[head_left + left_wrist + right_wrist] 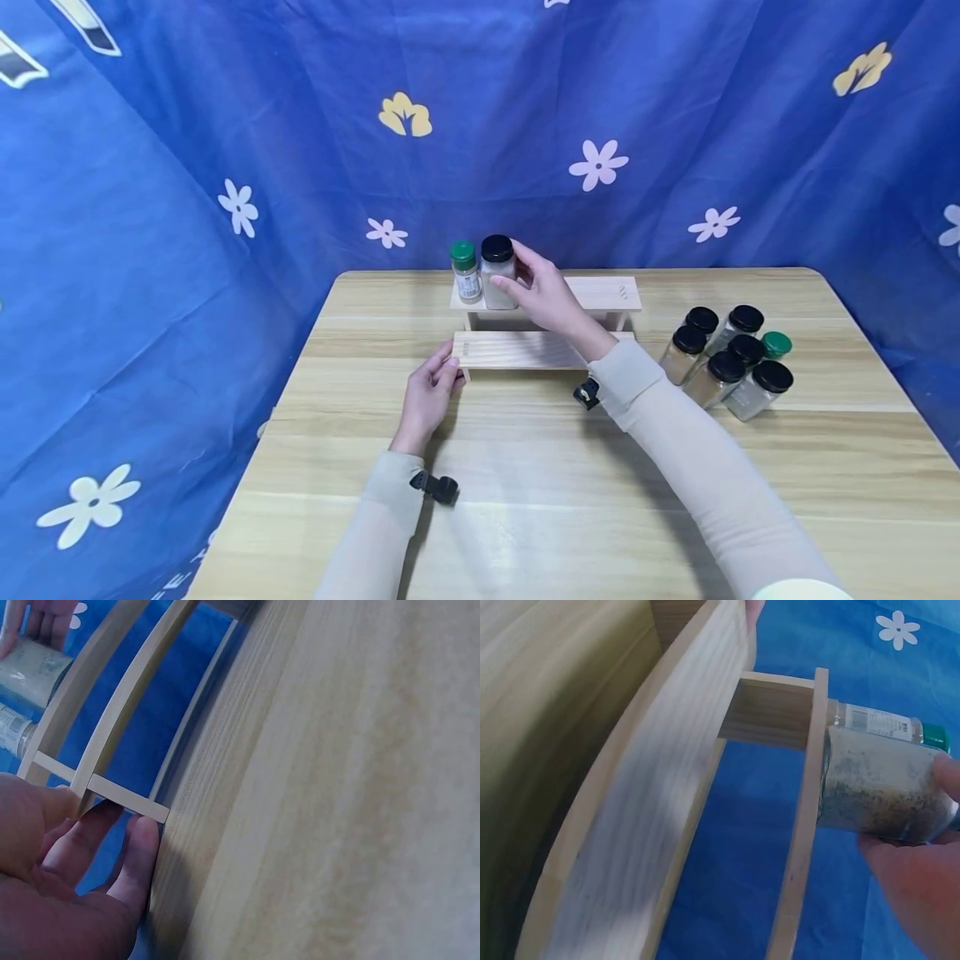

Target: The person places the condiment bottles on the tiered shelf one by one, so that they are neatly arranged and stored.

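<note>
A two-step wooden rack (525, 350) stands near the back of the table. At its left end, my left hand (429, 392) pinches the lower step, thumb and fingers around the end piece (127, 799). On the upper step, my right hand (546, 292) grips a square clear jar (498, 279) with a black lid. The contents look pale and speckled in the right wrist view, where the jar's base is right at the upper board (802, 825). Close beside it on the left stands a smaller shaker bottle (467, 275) with a green lid and a white label.
To the right of the rack, several black-lidded jars (726, 367) stand grouped with one green-lidded bottle (777, 343). A blue flowered cloth (480, 167) hangs behind the table (525, 500) and along its sides.
</note>
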`<action>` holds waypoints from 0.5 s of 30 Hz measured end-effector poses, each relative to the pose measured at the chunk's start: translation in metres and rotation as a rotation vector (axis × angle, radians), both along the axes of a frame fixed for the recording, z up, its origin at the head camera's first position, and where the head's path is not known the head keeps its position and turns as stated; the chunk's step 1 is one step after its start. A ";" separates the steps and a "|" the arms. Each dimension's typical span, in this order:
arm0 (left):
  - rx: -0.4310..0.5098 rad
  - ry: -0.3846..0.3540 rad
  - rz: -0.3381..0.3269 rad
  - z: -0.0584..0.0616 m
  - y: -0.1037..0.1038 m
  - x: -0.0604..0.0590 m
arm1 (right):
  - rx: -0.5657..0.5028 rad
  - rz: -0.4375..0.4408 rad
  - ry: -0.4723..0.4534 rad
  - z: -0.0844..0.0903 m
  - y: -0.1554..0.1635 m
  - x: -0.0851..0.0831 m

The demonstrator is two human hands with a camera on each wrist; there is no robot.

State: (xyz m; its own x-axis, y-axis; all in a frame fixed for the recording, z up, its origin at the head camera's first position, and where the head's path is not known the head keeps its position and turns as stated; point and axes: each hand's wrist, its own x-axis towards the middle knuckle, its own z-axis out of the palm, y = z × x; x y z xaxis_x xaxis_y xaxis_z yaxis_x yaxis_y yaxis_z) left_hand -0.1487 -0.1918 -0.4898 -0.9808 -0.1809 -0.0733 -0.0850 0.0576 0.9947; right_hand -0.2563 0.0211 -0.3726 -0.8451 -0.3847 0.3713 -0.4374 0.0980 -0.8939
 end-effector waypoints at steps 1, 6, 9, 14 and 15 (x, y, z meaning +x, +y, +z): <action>0.001 -0.001 -0.001 0.000 0.000 0.000 | 0.001 0.004 -0.005 -0.001 0.000 0.000; 0.000 -0.012 -0.005 0.001 0.000 0.000 | 0.001 0.004 -0.015 -0.002 0.002 -0.003; 0.000 -0.018 -0.006 0.001 0.000 0.001 | 0.000 -0.015 -0.028 -0.002 0.003 -0.003; -0.019 -0.031 -0.004 0.000 -0.001 0.000 | -0.012 -0.047 -0.060 0.001 0.013 0.001; -0.028 -0.035 -0.003 0.000 -0.002 0.000 | -0.017 -0.050 -0.067 0.002 0.017 0.001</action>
State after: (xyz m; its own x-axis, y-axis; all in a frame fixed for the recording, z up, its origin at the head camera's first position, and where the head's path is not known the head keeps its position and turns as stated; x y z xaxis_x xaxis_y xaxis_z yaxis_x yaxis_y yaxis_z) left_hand -0.1483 -0.1934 -0.4894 -0.9782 -0.1809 -0.1023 -0.1193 0.0857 0.9892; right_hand -0.2550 0.0378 -0.3708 -0.8862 -0.3357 0.3194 -0.3715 0.1027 -0.9227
